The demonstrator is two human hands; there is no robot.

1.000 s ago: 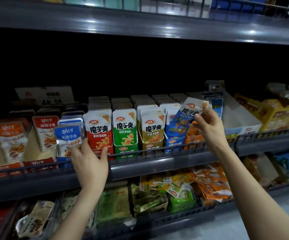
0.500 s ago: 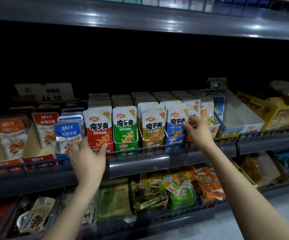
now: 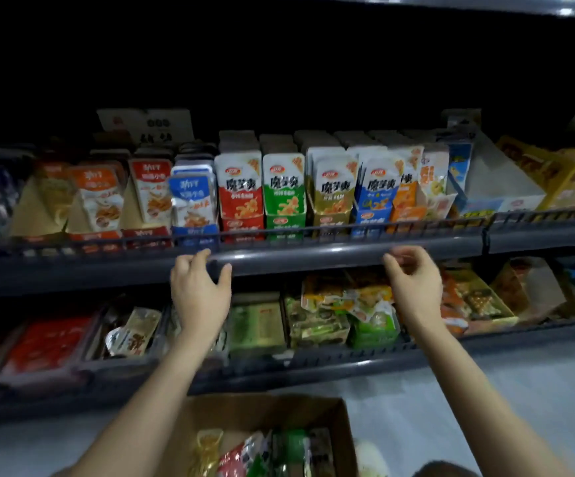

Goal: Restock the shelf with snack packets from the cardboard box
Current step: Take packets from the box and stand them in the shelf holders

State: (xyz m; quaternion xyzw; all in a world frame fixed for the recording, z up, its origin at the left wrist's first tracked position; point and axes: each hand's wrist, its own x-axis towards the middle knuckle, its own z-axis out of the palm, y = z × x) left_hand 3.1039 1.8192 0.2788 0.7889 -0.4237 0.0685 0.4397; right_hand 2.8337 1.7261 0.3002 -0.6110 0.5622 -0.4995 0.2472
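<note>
Your left hand (image 3: 200, 294): fingers loose, spread, holding nothing; tips at shelf rail (image 3: 313, 258), contact unclear through blur. Your right hand (image 3: 415, 287): fingers lightly curled, empty, just in front of same rail, further right. Behind rail: snack packets (image 3: 284, 187) upright in rows; red, green, olive, blue, orange fronts. Lower shelf (image 3: 348, 356): mixed bags lying loose. Between your forearms, low in view: cardboard box (image 3: 262, 411), open, on pale floor (image 3: 485, 390), loose packets (image 3: 262, 452) inside.
</note>
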